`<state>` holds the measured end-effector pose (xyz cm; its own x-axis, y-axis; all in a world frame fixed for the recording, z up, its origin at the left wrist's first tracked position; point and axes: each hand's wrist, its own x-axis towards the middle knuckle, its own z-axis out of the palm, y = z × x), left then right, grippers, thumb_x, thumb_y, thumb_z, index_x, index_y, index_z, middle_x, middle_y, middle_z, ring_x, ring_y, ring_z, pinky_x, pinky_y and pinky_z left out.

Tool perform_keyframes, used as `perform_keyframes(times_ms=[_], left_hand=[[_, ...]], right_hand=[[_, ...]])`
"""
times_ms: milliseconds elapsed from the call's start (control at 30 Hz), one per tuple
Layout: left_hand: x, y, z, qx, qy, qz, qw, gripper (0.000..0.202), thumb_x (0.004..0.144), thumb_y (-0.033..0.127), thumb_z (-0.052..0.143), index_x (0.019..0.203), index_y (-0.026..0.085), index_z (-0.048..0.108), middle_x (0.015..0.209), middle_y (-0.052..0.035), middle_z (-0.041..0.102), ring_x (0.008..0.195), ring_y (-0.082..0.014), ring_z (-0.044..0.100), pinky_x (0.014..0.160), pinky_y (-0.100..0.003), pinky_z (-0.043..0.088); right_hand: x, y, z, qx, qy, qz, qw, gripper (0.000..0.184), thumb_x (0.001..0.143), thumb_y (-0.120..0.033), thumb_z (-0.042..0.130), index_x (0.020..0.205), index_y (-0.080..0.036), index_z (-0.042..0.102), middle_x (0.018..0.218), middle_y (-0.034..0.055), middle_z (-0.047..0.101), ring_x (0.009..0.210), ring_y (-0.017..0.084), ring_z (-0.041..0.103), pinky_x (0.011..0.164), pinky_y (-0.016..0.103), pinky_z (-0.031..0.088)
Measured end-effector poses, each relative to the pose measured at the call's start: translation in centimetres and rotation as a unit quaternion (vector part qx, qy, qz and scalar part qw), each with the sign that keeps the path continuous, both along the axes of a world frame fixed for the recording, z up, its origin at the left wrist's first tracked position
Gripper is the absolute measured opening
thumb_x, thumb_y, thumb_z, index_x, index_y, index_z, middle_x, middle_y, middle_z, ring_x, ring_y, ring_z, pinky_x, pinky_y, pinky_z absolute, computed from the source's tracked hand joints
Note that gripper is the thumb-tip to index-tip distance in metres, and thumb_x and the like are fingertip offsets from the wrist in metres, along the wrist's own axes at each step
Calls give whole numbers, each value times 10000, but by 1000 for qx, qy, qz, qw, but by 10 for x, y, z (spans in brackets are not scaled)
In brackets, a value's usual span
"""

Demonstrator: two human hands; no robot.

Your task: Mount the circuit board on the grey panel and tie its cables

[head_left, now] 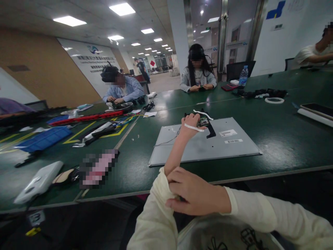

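Note:
My left hand point(191, 121) reaches forward with curled fingers over a black plastic bracket point(211, 132), which carries a small green circuit board point(203, 121). Beneath them, a flat silver-grey display panel point(197, 149) with white labels lies on the table. One white strip point(194, 127) runs across the base of my left hand; another curved white strip point(204, 114) lies beyond the fingers. Close to my body, my right hand point(195, 192) grips the pushed-up cream sleeve point(161, 189) of my left arm. A thin wire point(165, 143) crosses the panel's left side.
On the dark green table point(291, 139) are a blue tray point(44, 139), a white device point(39, 182), a ring-shaped white roll point(274, 100), a water bottle point(243, 76) and a phone point(318, 109). Two co-workers point(198, 71) sit opposite; another person point(316, 52) is at far right.

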<state>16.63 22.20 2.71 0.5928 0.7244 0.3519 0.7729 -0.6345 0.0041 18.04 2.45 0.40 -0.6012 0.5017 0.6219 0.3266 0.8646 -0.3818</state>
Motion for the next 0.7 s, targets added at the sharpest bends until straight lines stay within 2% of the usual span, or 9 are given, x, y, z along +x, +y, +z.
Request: perform_keyframes(times_ms=[100, 167, 233, 333, 400, 467, 533, 633, 700], left_hand=[[-3, 2, -9, -8, 14, -6, 1000, 470, 753, 545, 708, 1059, 225, 552, 1103, -85, 579, 1057, -281, 542, 902, -401, 406], [-4, 2, -16, -16, 26, -13, 999, 479, 752, 555, 702, 1070, 230, 551, 1103, -80, 581, 1054, -280, 547, 894, -396, 410], [-6, 3, -23, -25, 36, -22, 999, 452, 789, 548, 663, 1090, 229, 551, 1115, -85, 582, 1060, -278, 552, 885, -389, 417], [-9, 3, -32, -34, 35, -36, 998, 425, 828, 533, 620, 1106, 219, 552, 1129, -95, 587, 1066, -278, 560, 870, -378, 428], [-10, 2, -37, -43, 22, -39, 998, 460, 796, 549, 652, 1098, 215, 556, 1125, -95, 595, 1056, -282, 569, 859, -374, 435], [-12, 1, -40, -58, 12, -41, 997, 497, 760, 567, 685, 1085, 212, 559, 1111, -92, 604, 1036, -284, 579, 850, -374, 441], [-13, 1, -42, -69, 8, -43, 997, 497, 756, 568, 689, 1077, 211, 561, 1093, -89, 612, 1027, -282, 585, 857, -379, 441], [-14, 0, -46, -80, 17, -49, 995, 477, 761, 546, 694, 1067, 204, 563, 1092, -84, 616, 1034, -276, 587, 880, -384, 435], [-15, 0, -48, -86, 20, -53, 995, 458, 771, 526, 692, 1066, 202, 562, 1104, -80, 616, 1041, -269, 587, 887, -378, 433]], right_hand=[[14, 6, 12, -38, 12, 18, 999, 250, 956, -330, 466, 805, -169, 582, 918, 86, 622, 913, 193, 552, 825, 322, 461], [33, 16, 21, -69, 49, 0, 996, 230, 965, -300, 442, 870, -172, 608, 920, 67, 649, 900, 189, 582, 828, 324, 463], [61, 35, 29, -81, 83, -79, 990, 250, 964, -309, 424, 881, -199, 633, 910, 47, 669, 863, 195, 602, 821, 342, 466], [119, 76, 29, -88, 77, -255, 960, 312, 950, -362, 417, 861, -190, 662, 917, 64, 682, 870, 212, 612, 811, 327, 457], [162, 106, 18, -113, 49, -373, 919, 362, 957, -343, 365, 940, -160, 676, 996, 91, 685, 937, 214, 609, 865, 314, 445], [200, 131, -2, -154, -17, -438, 885, 395, 966, -333, 339, 1053, -135, 670, 1116, 121, 662, 1068, 231, 582, 951, 321, 413], [228, 148, -28, -220, -100, -495, 835, 436, 975, -365, 329, 1192, -137, 630, 1259, 148, 596, 1185, 268, 529, 1009, 364, 382], [249, 157, -64, -276, -192, -557, 760, 537, 974, -484, 295, 1394, -208, 486, 1469, 144, 406, 1321, 362, 391, 1051, 526, 323], [253, 159, -80, -273, -226, -554, 754, 587, 968, -539, 258, 1453, -239, 398, 1517, 144, 325, 1360, 391, 320, 1050, 608, 282]])
